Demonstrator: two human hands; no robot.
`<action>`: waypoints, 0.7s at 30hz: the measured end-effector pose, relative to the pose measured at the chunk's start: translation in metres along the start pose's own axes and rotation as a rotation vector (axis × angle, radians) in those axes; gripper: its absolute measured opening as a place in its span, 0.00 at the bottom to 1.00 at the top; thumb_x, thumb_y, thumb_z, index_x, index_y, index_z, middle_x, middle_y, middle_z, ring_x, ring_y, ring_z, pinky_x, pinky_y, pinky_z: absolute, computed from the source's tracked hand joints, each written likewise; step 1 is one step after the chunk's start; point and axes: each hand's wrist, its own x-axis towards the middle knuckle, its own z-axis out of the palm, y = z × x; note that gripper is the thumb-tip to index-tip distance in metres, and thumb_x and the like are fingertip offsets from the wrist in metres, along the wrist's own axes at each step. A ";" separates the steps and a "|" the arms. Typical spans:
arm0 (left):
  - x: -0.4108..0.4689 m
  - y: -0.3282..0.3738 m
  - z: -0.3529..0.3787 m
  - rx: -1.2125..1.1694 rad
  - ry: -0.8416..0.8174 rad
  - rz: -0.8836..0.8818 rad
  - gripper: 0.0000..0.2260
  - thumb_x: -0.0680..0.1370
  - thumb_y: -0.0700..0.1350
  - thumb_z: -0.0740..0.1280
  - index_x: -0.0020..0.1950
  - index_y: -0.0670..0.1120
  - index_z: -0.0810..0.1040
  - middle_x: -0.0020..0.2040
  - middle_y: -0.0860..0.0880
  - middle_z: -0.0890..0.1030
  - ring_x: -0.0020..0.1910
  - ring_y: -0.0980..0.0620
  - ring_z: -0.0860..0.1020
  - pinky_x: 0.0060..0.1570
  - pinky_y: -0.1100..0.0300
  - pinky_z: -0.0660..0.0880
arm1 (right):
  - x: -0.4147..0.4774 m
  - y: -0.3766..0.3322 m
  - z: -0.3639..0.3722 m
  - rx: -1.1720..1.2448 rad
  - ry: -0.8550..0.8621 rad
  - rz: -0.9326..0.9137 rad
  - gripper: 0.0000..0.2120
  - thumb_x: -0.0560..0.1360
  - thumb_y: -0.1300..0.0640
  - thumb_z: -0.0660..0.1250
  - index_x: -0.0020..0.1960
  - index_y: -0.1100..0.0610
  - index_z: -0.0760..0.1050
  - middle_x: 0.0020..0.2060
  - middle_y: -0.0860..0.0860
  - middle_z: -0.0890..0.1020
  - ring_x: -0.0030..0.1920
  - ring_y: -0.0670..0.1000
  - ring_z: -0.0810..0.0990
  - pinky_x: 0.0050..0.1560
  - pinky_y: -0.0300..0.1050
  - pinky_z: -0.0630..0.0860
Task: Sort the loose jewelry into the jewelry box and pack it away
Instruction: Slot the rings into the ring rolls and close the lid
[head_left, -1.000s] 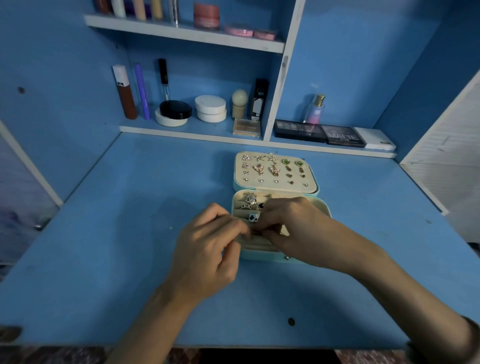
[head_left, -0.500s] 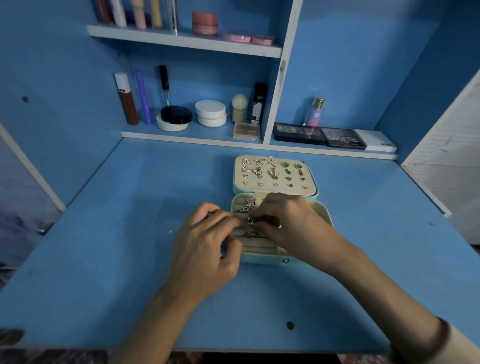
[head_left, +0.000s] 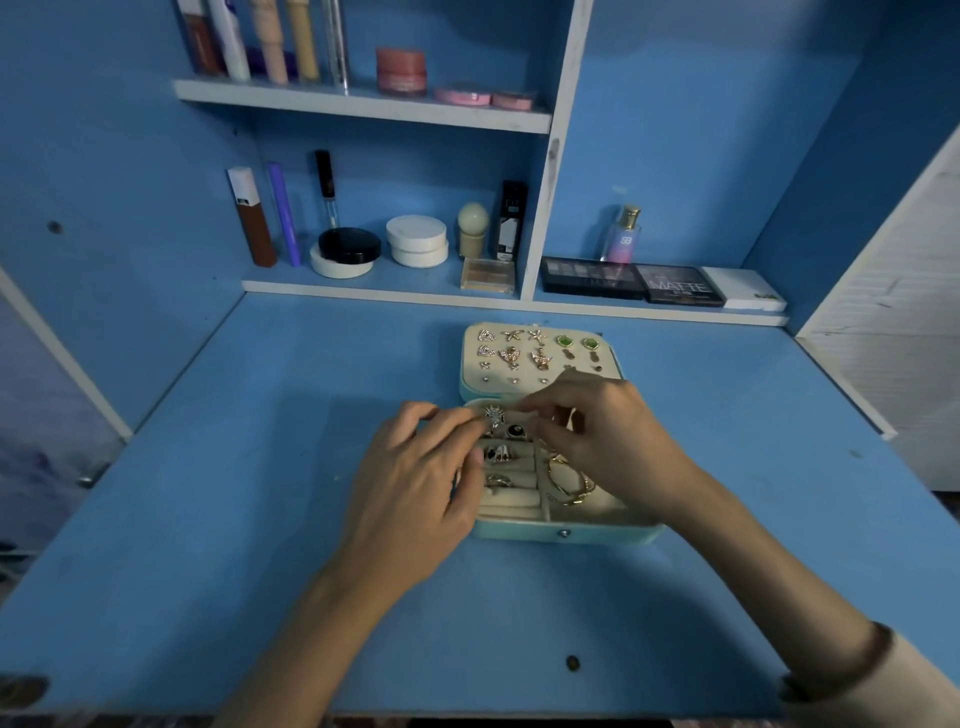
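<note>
The left hand (head_left: 415, 483) has its fingers curled, thumb and forefinger pinching a sparkly ring (head_left: 493, 415) at the far-left corner of the padded rolls in the open jewelry box (head_left: 561, 533), which sits mid-desk. Press the band straight down into the slot, stone up, clear of the black-stone ring (head_left: 516, 430) just right of it. The right hand (head_left: 602, 441) is curled over the far middle of the tray; what it holds, if anything, I cannot tell. It would serve best parting the rolls, staying off the bracelets (head_left: 569, 488) on the right.
</note>
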 end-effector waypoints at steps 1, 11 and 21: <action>0.000 0.000 0.001 0.018 -0.016 0.003 0.16 0.78 0.47 0.57 0.54 0.42 0.82 0.53 0.51 0.83 0.48 0.48 0.73 0.45 0.52 0.75 | 0.000 0.000 0.001 0.000 -0.007 -0.005 0.07 0.73 0.60 0.70 0.51 0.56 0.83 0.37 0.48 0.78 0.34 0.40 0.72 0.40 0.26 0.66; -0.003 0.001 0.006 0.071 0.057 0.034 0.17 0.80 0.47 0.55 0.51 0.43 0.83 0.50 0.52 0.83 0.50 0.48 0.72 0.44 0.54 0.67 | 0.004 -0.003 0.013 0.011 -0.041 -0.052 0.06 0.72 0.61 0.70 0.48 0.56 0.84 0.36 0.49 0.77 0.36 0.45 0.72 0.40 0.30 0.65; -0.003 -0.002 0.008 0.066 0.143 0.007 0.17 0.78 0.46 0.57 0.44 0.43 0.84 0.48 0.53 0.84 0.49 0.47 0.72 0.44 0.54 0.64 | 0.002 0.000 0.017 -0.002 -0.001 -0.092 0.03 0.72 0.61 0.71 0.43 0.58 0.83 0.33 0.47 0.74 0.35 0.46 0.71 0.40 0.40 0.70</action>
